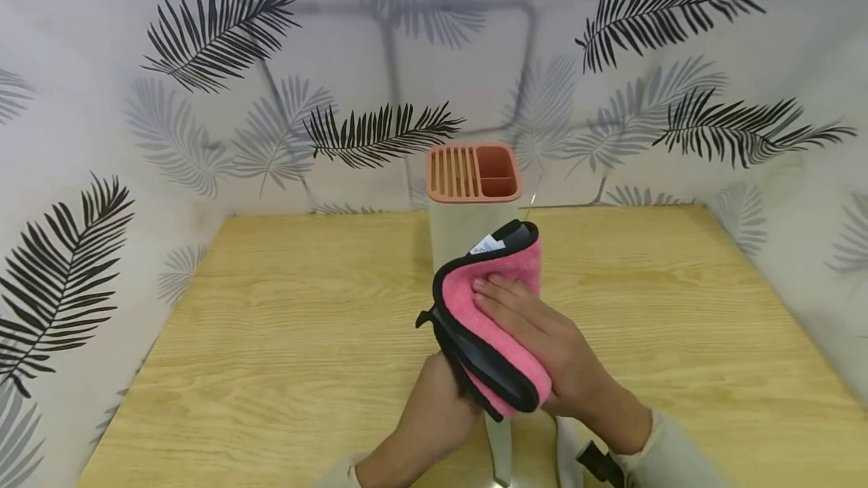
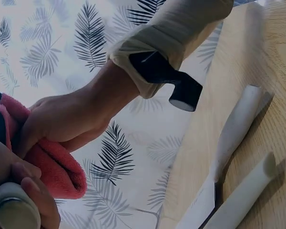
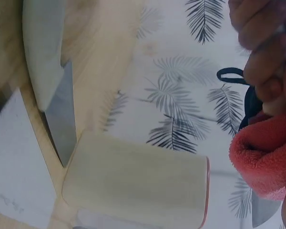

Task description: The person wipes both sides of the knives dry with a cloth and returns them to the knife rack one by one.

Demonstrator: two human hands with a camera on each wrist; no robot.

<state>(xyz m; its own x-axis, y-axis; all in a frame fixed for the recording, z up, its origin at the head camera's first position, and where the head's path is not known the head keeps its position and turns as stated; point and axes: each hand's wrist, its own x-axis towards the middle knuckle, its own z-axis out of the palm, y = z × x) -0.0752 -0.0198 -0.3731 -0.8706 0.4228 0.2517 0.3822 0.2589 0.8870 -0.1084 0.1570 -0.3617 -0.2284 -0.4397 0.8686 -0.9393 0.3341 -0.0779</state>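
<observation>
A folded pink cloth (image 1: pixel 491 315) with dark edging and a grey inner side is in front of me in the head view. My right hand (image 1: pixel 542 330) grips it, fingers spread along its face. Behind and below the cloth, my left hand (image 1: pixel 437 405) curls round the pale handle of a knife (image 2: pixel 16 212), seen end-on in the left wrist view. The cloth wraps over this knife's blade (image 3: pixel 265 210), part of which sticks out past the pink fold in the right wrist view. The rest of that blade is hidden.
A cream knife block (image 1: pixel 471 228) with a slotted orange top stands at the table's back. Nearer, a pale-handled knife (image 2: pixel 236 126) lies beside another pale handle (image 2: pixel 248 191). A broad blade (image 3: pixel 19 167) also lies there. Leaf-patterned sheeting (image 1: pixel 441 59) surrounds the wooden table (image 1: pixel 305 322).
</observation>
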